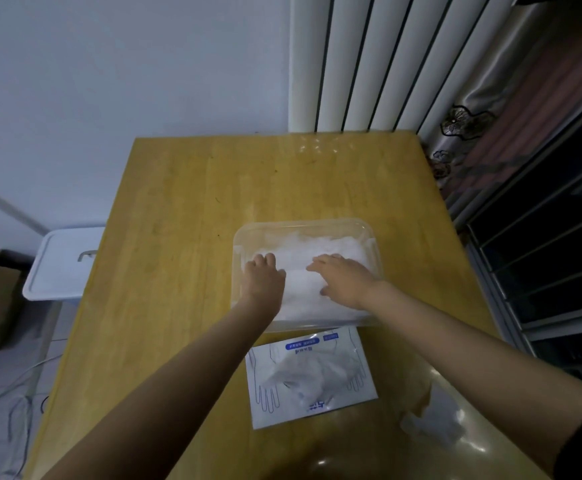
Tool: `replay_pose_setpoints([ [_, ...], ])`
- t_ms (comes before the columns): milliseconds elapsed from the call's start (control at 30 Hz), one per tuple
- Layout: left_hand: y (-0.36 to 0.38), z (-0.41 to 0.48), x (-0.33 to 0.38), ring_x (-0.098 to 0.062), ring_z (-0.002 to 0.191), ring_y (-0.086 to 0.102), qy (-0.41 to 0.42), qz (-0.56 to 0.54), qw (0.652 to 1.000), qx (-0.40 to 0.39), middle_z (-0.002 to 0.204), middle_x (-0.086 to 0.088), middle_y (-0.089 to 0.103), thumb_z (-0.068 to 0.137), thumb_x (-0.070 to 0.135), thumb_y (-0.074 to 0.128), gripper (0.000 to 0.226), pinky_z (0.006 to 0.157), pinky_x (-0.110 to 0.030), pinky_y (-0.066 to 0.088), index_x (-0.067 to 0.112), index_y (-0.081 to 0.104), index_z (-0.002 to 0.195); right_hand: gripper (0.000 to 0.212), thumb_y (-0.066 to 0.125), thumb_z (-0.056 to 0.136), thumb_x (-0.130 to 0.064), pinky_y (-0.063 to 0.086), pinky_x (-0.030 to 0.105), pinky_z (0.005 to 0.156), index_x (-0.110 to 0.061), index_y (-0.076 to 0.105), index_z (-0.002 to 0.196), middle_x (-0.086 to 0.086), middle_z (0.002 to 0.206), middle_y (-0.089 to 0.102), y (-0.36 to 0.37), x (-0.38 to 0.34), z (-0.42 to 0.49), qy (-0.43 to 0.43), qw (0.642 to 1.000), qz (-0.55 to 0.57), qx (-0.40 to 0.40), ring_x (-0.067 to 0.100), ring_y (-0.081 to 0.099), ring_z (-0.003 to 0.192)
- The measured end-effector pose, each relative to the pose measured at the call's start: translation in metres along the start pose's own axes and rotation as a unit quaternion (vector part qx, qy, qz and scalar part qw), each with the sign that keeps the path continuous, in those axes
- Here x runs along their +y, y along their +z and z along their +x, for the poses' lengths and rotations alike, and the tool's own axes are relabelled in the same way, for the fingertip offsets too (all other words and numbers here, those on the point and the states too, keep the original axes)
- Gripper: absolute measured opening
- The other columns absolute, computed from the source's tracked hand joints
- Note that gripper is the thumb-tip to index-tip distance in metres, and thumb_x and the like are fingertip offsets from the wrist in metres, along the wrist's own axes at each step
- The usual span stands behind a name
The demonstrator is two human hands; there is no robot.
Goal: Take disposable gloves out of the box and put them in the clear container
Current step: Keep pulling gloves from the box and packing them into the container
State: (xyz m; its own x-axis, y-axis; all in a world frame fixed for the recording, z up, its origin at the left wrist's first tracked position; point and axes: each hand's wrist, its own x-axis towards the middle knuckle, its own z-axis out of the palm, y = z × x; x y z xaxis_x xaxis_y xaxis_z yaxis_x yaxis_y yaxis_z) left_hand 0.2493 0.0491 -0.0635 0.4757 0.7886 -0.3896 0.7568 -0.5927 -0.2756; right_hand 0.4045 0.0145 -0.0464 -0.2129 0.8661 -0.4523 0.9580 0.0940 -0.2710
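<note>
A clear plastic container (303,227) sits in the middle of the wooden table, filled with a pile of white translucent disposable gloves (320,252). Both my hands are inside it. My left hand (263,277) lies on the left part of the pile with fingers bent down into the gloves. My right hand (343,278) rests flat on the right part, fingers spread and pointing left. The flat white glove box (312,379), printed with blue hand outlines, lies just in front of the container, with crumpled gloves showing at its opening.
A clear lid (456,420) lies at the table's near right, under my right forearm. The table (185,209) stands against a white wall and radiator. A white bin lid (62,263) sits left of the table; curtains and a dark window are at right.
</note>
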Motion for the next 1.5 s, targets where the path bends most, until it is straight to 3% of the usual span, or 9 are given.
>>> replay_pose_setpoints([
  [133,-0.009,-0.020,-0.003,-0.030,0.112,0.044,0.027,-0.067,0.986,0.152,0.128,-0.014,0.042,0.092,0.008,0.043,0.035,0.093,-0.037,0.036,0.012,0.045,0.126,0.026,0.047,0.099,-0.023,0.044,0.026,0.091,-0.016,0.051,0.124,-0.002,0.120,0.055,-0.006,-0.030,-0.042,-0.058,0.979,0.088,0.172,0.011,0.052,0.106],
  [267,-0.020,-0.049,0.000,-0.025,0.069,0.053,0.137,-0.200,0.932,0.270,0.088,-0.011,0.057,0.068,-0.009,0.061,0.029,0.058,-0.033,0.041,0.006,0.060,0.094,0.026,0.053,0.095,-0.039,0.047,0.026,0.078,-0.018,0.054,0.110,-0.007,0.102,0.058,0.013,-0.043,-0.082,-0.114,0.981,0.084,0.132,0.008,0.054,0.085],
  [433,-0.001,-0.091,0.024,-0.022,0.077,0.056,0.250,-0.233,0.917,0.203,0.099,-0.007,0.057,0.091,0.018,0.051,0.020,0.060,-0.026,0.031,0.011,0.056,0.109,0.059,0.060,0.087,-0.045,0.039,0.030,0.097,-0.017,0.042,0.136,0.002,0.139,0.044,0.065,-0.032,-0.093,-0.106,0.994,-0.022,0.024,0.017,0.042,0.125],
  [567,0.024,-0.103,0.031,-0.022,0.108,0.053,0.255,-0.208,0.938,0.107,0.123,-0.003,0.053,0.091,0.039,0.051,0.045,0.085,-0.030,0.038,0.015,0.044,0.128,0.035,0.060,0.090,-0.028,0.039,0.031,0.093,-0.013,0.054,0.121,0.006,0.127,0.051,0.081,-0.030,-0.094,-0.083,0.996,0.000,0.040,0.021,0.046,0.118],
  [667,0.029,-0.106,0.030,-0.022,0.119,0.048,0.223,-0.158,0.959,0.079,0.133,-0.003,0.048,0.092,0.032,0.055,0.046,0.093,-0.032,0.037,0.016,0.041,0.133,0.018,0.052,0.095,-0.020,0.039,0.026,0.080,-0.010,0.062,0.106,0.007,0.111,0.062,0.077,-0.037,-0.096,-0.047,0.996,0.044,0.070,0.022,0.057,0.105],
  [900,0.022,-0.108,0.025,-0.024,0.095,0.061,0.134,-0.213,0.961,0.113,0.107,-0.006,0.065,0.098,0.027,0.047,0.022,0.072,-0.029,0.040,0.012,0.062,0.104,0.017,0.046,0.098,-0.018,0.034,0.029,0.065,-0.016,0.056,0.085,0.008,0.097,0.064,0.074,-0.034,-0.097,-0.006,0.994,0.061,0.092,0.023,0.059,0.089],
  [1133,0.014,-0.113,0.021,-0.015,0.081,0.058,0.122,-0.210,0.955,0.171,0.093,0.000,0.060,0.102,0.038,0.035,0.038,0.062,-0.024,0.034,0.015,0.064,0.094,0.017,0.052,0.097,-0.023,0.034,0.022,0.068,-0.011,0.064,0.099,0.001,0.105,0.062,0.068,-0.036,-0.106,0.005,0.981,0.104,0.163,0.015,0.056,0.093],
  [1333,0.011,-0.115,0.021,-0.016,0.079,0.056,0.083,-0.312,0.929,0.180,0.096,0.000,0.061,0.101,0.030,0.040,0.022,0.061,-0.026,0.039,0.016,0.056,0.101,0.028,0.039,0.101,-0.022,0.045,0.026,0.074,-0.014,0.065,0.111,0.003,0.107,0.063,0.064,-0.033,-0.109,0.003,0.978,0.083,0.192,0.017,0.059,0.093],
  [1500,0.007,-0.113,0.024,-0.018,0.074,0.053,0.073,-0.417,0.890,0.170,0.091,-0.004,0.061,0.101,0.023,0.043,0.017,0.064,-0.030,0.044,0.009,0.052,0.098,0.049,0.056,0.092,-0.043,0.045,0.027,0.089,-0.021,0.042,0.134,-0.002,0.131,0.054,0.066,-0.044,-0.110,-0.017,0.982,0.126,0.136,0.017,0.053,0.115],
])
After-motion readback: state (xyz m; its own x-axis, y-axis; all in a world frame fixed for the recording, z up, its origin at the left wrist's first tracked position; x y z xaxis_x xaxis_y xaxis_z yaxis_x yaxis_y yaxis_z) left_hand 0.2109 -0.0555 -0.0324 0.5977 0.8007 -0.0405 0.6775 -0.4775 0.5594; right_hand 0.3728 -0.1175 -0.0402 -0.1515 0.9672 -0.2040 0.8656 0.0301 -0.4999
